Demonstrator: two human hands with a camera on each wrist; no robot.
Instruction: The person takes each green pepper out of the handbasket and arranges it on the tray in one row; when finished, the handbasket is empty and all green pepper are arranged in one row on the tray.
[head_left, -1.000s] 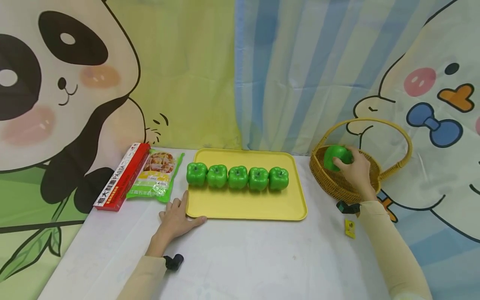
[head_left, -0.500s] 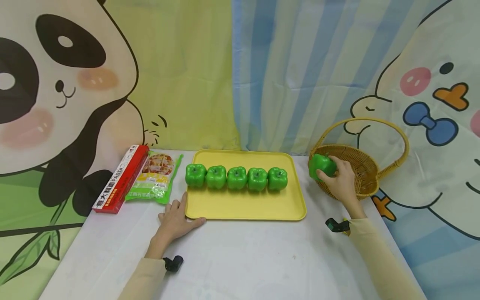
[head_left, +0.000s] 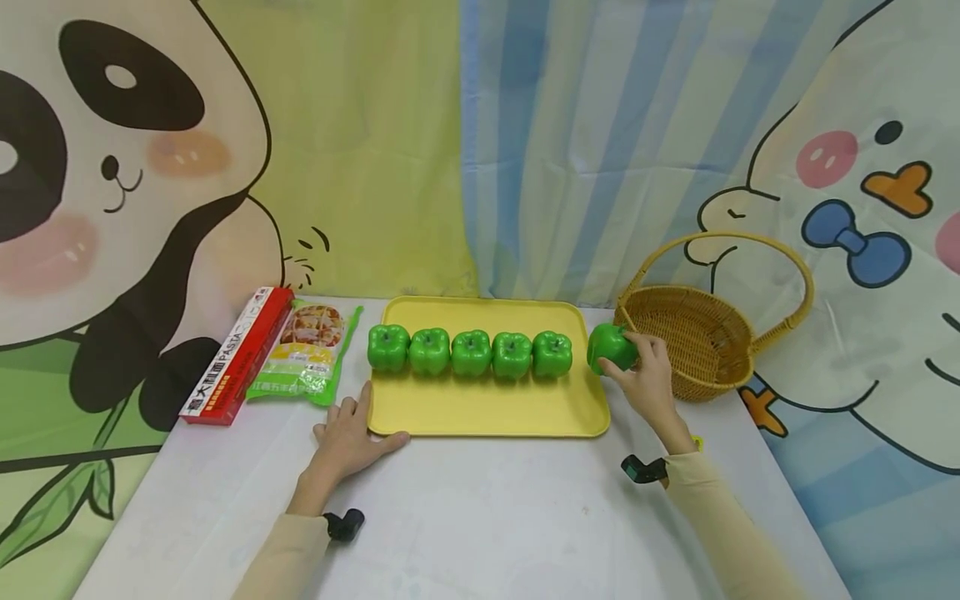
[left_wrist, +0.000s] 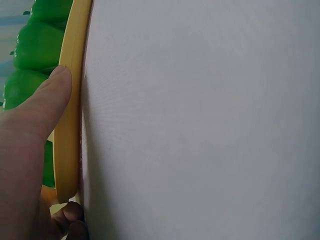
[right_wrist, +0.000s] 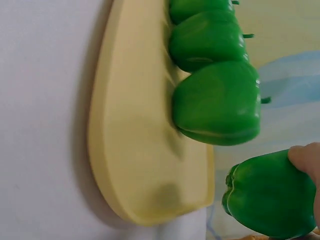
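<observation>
Between the yellow tray and the wicker basket, my right hand grips a green bell pepper, thumb on the near side and fingers over its right. In the right wrist view this held bell pepper is tipped sideways, past the tray's end. A row of several green bell peppers stands across the tray, stems up. My left hand rests at the tray's front left corner, its index finger along the left side and its thumb straight along the front rim. In the left wrist view the thumb touches the rim.
The wicker basket with a tall arched handle stands at the right, its inside bare. At the left lie a red pasta box and a green food packet. A printed curtain hangs behind the white table.
My right hand has lifted the bell pepper out of the basket and carried it left, toward the tray's right edge. The left hand has stayed at the tray corner.
</observation>
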